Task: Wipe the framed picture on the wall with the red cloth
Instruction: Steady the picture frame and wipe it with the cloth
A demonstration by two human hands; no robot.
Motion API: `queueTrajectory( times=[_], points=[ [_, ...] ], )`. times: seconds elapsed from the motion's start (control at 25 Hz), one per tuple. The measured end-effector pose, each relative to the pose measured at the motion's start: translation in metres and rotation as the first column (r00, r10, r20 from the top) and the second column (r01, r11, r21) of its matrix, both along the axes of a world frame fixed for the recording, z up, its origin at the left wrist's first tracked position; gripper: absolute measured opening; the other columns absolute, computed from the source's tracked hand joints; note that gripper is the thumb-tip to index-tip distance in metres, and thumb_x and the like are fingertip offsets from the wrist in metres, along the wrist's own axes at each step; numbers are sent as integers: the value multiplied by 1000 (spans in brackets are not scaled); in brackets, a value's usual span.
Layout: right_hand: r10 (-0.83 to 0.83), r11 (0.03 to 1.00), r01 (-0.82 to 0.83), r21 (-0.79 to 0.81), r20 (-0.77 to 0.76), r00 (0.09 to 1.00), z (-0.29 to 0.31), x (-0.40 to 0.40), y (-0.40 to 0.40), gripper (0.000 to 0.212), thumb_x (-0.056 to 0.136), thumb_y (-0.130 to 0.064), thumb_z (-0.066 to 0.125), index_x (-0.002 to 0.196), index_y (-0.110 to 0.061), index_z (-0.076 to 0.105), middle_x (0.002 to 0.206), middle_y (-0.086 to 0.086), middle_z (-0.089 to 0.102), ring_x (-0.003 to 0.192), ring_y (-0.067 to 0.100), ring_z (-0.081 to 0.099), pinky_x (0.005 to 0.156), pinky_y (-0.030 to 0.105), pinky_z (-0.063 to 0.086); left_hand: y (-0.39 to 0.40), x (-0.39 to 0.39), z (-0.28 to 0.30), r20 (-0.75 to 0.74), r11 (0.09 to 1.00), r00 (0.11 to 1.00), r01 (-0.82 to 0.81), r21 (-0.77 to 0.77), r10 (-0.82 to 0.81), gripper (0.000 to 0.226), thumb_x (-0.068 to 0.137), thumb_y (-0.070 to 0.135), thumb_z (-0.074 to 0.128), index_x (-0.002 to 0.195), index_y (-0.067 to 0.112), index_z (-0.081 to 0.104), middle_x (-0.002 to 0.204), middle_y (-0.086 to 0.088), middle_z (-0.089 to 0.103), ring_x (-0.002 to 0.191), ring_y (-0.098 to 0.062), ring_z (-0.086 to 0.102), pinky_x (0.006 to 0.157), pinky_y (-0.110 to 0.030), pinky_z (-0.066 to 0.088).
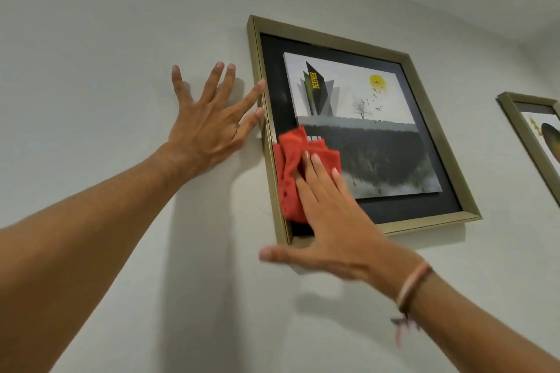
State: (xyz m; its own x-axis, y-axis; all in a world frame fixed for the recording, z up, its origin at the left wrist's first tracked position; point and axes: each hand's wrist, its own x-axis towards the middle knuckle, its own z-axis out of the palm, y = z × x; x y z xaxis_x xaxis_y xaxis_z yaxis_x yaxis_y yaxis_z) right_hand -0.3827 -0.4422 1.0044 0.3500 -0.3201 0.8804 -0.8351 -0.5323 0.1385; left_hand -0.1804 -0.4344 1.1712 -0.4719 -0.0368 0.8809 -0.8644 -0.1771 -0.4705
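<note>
Gold-framed square picture [357, 130] hangs on the white wall; the right hand [339, 221], fingers flat, presses the crumpled red cloth [292, 166] at its seven o'clock corner. The left hand [206, 124], splayed, steadies the nine o'clock edge. Best keep pressure light, strokes overlapping.

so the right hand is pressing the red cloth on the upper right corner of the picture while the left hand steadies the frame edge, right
Not quite. The head view shows the right hand pressing the red cloth on the lower left corner of the framed picture, not the upper right. The left hand does steady the frame's edge.
</note>
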Motion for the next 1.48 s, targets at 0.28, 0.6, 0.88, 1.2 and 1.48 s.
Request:
queueTrajectory(
  times=[0.28, 0.6, 0.88, 1.2, 1.48],
  points=[
    [-74, 997, 78, -27, 112, 991, 31, 16, -5, 133, 68, -103, 18, 160, -17, -25, 169, 7, -32, 156, 19, -33, 130, 52, -11, 2, -1, 1, -2, 1000, 1000, 10, 4, -10, 72, 95, 65, -3, 163, 40, -1, 175, -16, -1, 162, -33, -5, 117, -81, -1],
    [-35, 997, 41, -62, 95, 995, 50, 13, -6, 139, 63, -107, 18, 163, -16, -14, 173, 8, -23, 159, 18, -25, 131, 51, -7, 1, -2, 2, -11, 1000, 1000, 6, 8, -6, 74, 92, 68, -7, 162, 42, -2, 175, -16, -4, 162, -33, -8, 118, -80, -2],
    [-35, 997, 45, -62, 149, 988, 74, 18, -14, 142, 55, -108, 8, 161, -17, -22, 169, 7, -33, 155, 18, -34, 130, 50, -14, -4, -3, 15, -88, 1000, 996, 21, 13, -20, 73, 92, 68, -5, 161, 43, -8, 174, -16, -10, 162, -33, -11, 119, -79, -3],
    [-8, 1000, 11, -25, 139, 990, 185, 12, -5, 131, 67, -99, 24, 163, -20, -17, 172, 10, -25, 159, 23, -25, 128, 54, -16, -2, -8, 31, -94, 999, 995, -14, 40, 18, 87, 79, 73, -19, 160, 42, -15, 173, -18, -12, 161, -34, -14, 118, -80, -4],
    [-2, 999, 5, -34, 94, 996, 88, 6, -13, 145, 55, -108, 13, 163, -17, -17, 172, 8, -27, 158, 19, -28, 129, 51, -14, -1, -10, 14, -70, 999, 997, 39, 21, -37, 78, 90, 69, -7, 162, 39, -4, 174, -14, -13, 162, -30, -13, 118, -79, 0]
  ],
)
